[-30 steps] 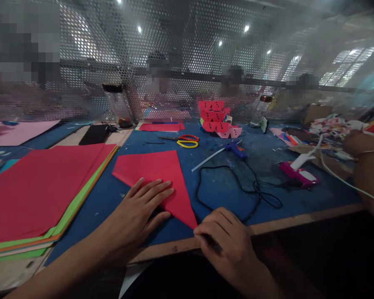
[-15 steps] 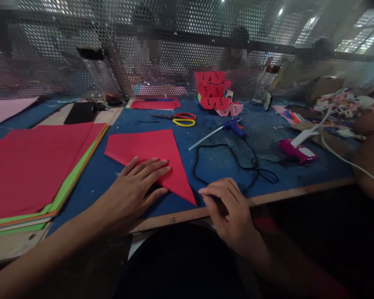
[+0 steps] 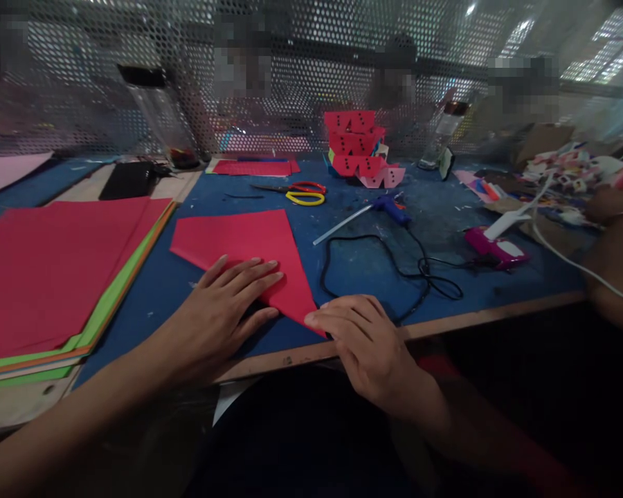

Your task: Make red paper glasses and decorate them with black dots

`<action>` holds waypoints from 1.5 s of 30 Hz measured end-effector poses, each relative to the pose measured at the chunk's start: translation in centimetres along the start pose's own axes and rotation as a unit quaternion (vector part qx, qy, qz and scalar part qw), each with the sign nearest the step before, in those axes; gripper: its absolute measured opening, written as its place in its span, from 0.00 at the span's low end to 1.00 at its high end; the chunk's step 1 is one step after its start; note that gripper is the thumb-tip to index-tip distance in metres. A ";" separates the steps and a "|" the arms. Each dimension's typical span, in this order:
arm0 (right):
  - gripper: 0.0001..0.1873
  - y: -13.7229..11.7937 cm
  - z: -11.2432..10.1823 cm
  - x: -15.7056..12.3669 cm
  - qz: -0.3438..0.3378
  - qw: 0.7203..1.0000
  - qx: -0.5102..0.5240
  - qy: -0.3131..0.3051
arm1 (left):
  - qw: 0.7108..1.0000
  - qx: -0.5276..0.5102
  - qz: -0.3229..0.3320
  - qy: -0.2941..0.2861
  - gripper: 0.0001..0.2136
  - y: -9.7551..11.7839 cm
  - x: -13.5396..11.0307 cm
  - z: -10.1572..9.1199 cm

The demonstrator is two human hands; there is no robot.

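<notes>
A folded sheet of red paper (image 3: 249,238) lies on the blue tabletop in front of me. My left hand (image 3: 226,311) rests flat on its lower edge with the fingers stretched out and a little apart. At the paper's pointed right corner, near the table's front edge, my right hand (image 3: 371,346) has its fingers pressed together over the tip. Its thumb is mostly hidden below them. Beyond the paper lie scissors (image 3: 305,198) with red and yellow handles. To the right is a blue glue gun (image 3: 392,209) with a clear glue stick in it.
A stack of coloured sheets (image 3: 57,270) lies at the left, near a black phone-like object (image 3: 127,181). Red paper pieces with black dots (image 3: 353,142) are piled at the back. A black cord (image 3: 384,242) runs to a pink extension socket (image 3: 491,247). Another person's arm (image 3: 615,263) is at far right.
My right hand has moved left onto the paper's pointed corner and closed over it. My left hand stays flat on the paper. The view has shifted slightly.
</notes>
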State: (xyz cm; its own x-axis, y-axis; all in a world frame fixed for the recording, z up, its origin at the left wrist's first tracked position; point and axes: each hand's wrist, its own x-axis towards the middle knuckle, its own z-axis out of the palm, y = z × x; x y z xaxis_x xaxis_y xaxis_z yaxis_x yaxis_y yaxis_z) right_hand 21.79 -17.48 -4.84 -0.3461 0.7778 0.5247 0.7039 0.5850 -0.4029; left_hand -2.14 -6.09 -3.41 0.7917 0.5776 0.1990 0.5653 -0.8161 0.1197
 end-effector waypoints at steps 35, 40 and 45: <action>0.22 -0.3 -0.4 1.6 0.000 1.000 0.005 -0.021 | 0.999 -0.012 -0.034 0.022 0.19 1.0 1.0 -0.4; 0.23 -0.1 -0.2 1.9 -0.008 0.998 -0.007 -0.058 | 0.999 -0.004 -0.038 0.013 0.20 1.1 1.1 -0.3; 0.24 0.0 -0.1 1.9 -0.010 0.998 0.003 -0.056 | 0.999 -0.002 -0.043 0.018 0.20 1.2 1.1 -0.4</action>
State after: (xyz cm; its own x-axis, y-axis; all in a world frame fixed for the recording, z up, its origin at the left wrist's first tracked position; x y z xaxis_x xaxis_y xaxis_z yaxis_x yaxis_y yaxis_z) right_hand 21.21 -16.02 -3.77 -0.4285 0.7861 0.4454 0.6923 0.6024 -0.3973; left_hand -0.66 -6.42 -2.68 0.7316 0.6445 0.2220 0.6298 -0.7637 0.1418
